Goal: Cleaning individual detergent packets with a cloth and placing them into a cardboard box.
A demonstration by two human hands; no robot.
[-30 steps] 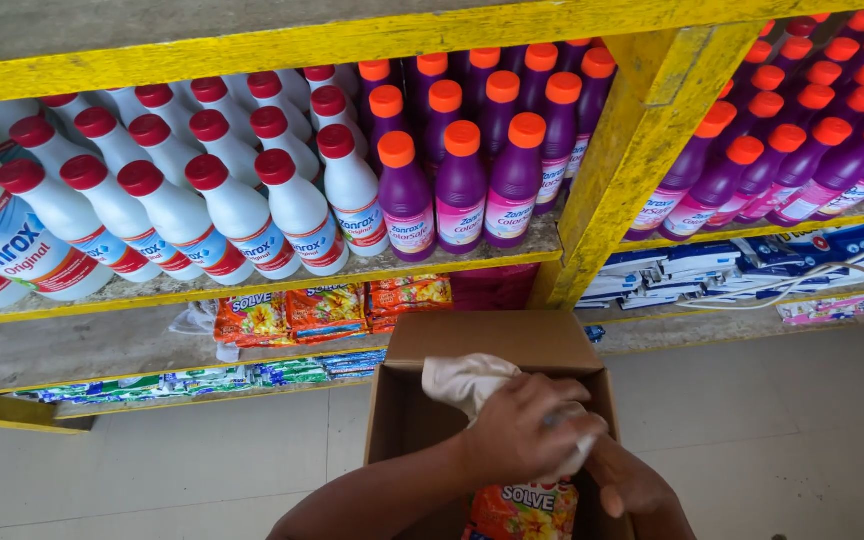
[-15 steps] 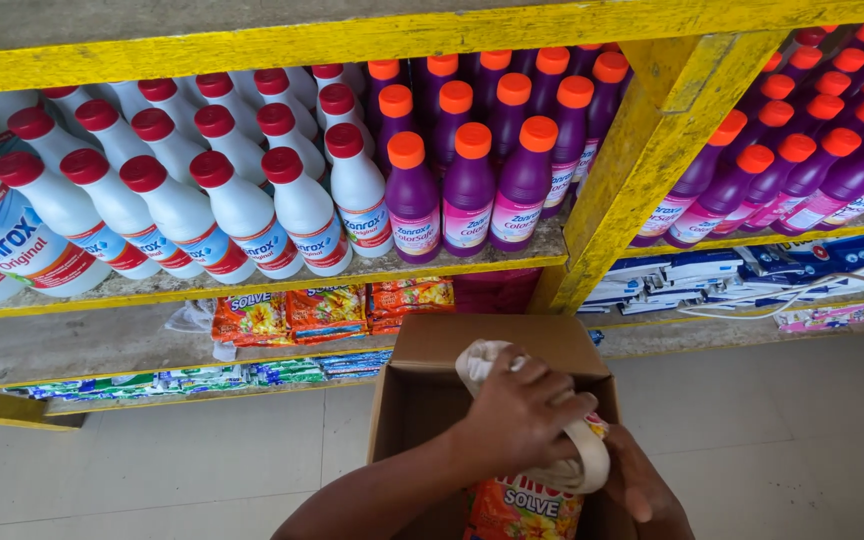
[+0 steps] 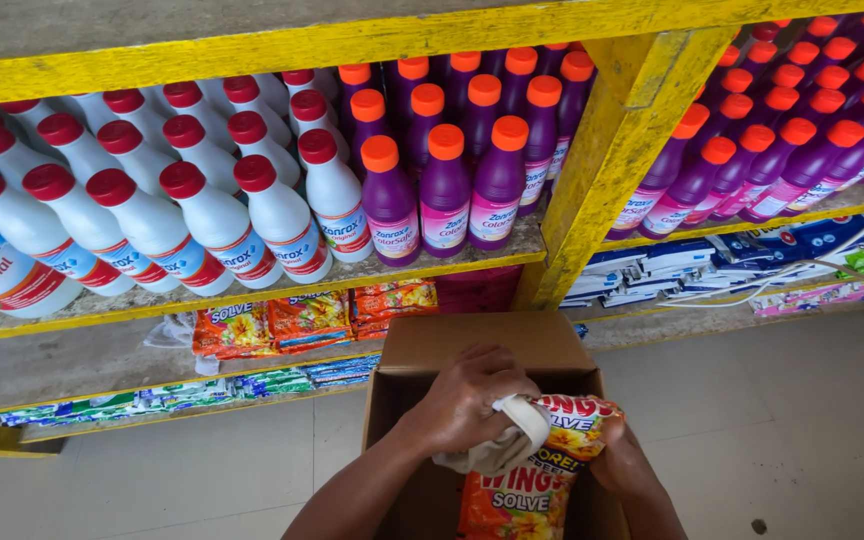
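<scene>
Left hand (image 3: 467,400) clenching a white cloth (image 3: 507,445) and pressing it against the orange packet (image 3: 532,470), right over the open cardboard box (image 3: 482,345). Right hand (image 3: 622,465) gripping that packet's far edge, just below the shelf of purple bottles (image 3: 447,190).

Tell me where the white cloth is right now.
The white cloth is low in the head view, gripped in the left hand over the open cardboard box, pressed against the orange packet that the right hand holds.
</scene>
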